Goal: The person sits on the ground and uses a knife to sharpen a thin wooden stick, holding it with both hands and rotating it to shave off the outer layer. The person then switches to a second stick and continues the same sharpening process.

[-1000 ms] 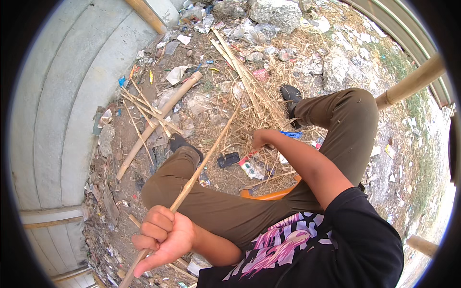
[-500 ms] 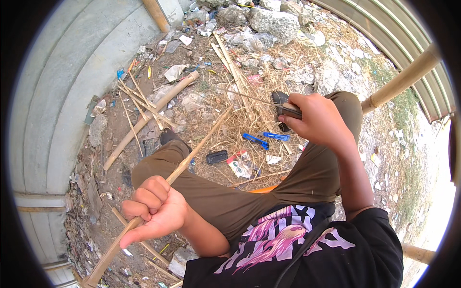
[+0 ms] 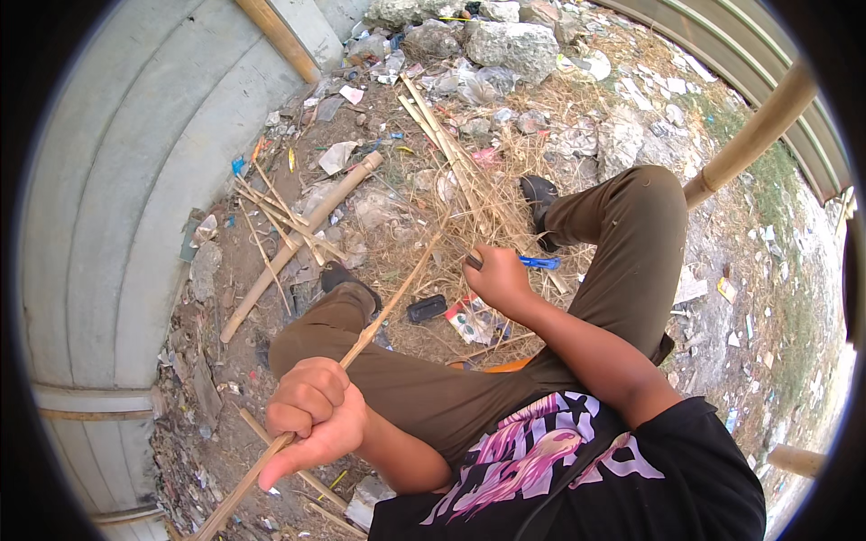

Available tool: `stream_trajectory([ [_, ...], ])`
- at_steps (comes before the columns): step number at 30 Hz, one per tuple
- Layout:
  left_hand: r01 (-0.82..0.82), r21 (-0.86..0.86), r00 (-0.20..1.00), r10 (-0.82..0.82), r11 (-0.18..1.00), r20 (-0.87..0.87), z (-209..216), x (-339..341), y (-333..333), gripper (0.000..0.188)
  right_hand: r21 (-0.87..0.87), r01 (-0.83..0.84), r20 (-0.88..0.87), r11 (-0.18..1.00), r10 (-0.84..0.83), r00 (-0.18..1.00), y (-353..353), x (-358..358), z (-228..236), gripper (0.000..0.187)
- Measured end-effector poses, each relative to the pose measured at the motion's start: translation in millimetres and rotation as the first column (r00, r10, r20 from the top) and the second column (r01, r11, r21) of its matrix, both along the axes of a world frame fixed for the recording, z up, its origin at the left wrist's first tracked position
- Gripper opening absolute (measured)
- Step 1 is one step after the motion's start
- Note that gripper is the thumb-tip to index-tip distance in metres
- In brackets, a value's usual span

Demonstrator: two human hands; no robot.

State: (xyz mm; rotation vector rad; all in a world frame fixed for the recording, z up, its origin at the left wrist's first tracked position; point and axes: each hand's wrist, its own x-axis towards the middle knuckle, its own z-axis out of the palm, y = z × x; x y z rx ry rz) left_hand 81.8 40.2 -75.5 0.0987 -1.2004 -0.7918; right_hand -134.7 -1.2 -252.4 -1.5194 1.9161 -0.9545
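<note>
My left hand point(image 3: 316, 417) is closed round a long split-bamboo strip point(image 3: 397, 293). The strip slants from the lower left up to a narrow tip near the middle of the view, and its far part passes over my left leg. Close to that far part, my right hand point(image 3: 502, 278) is closed on the dark handle of a knife point(image 3: 474, 261). Its blade is hard to make out against the straw. Just beyond the right fist lies a blue cutter-like tool point(image 3: 539, 262), partly hidden by the hand.
Between my legs lie a black case point(image 3: 426, 308) and a printed packet point(image 3: 474, 320). A bamboo pole point(image 3: 302, 245) and thin strips point(image 3: 271, 209) lie to the left, with more split bamboo point(image 3: 442, 135) ahead. Rocks point(image 3: 512, 50), litter and a grey panel wall point(image 3: 117, 180) surround me.
My right hand has come left and nearer with the knife, from beside the right knee to near the strip's far part. My left hand keeps its hold on the strip.
</note>
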Motion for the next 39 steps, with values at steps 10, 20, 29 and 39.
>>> stream_trajectory([
  [10,0.017,-0.097,0.999,-0.011,0.995,0.052,3,-13,-1,0.072,0.092,0.008,-0.186,0.996,0.009,0.982,21,-18,-73,0.016],
  [20,0.013,-0.088,0.998,-0.007,0.996,0.067,-2,-12,-5,0.072,0.302,-0.026,-0.115,0.953,0.063,0.991,11,-12,-60,0.022],
  [29,0.036,-0.063,0.997,-0.031,0.997,0.070,2,-13,-4,0.071,0.147,-0.120,0.075,0.982,0.110,0.991,15,-2,-46,0.024],
  [39,-0.399,0.129,0.909,0.410,0.908,-0.078,22,-25,-11,0.067,0.444,0.133,0.161,0.886,-0.225,0.961,-19,-15,-91,0.032],
])
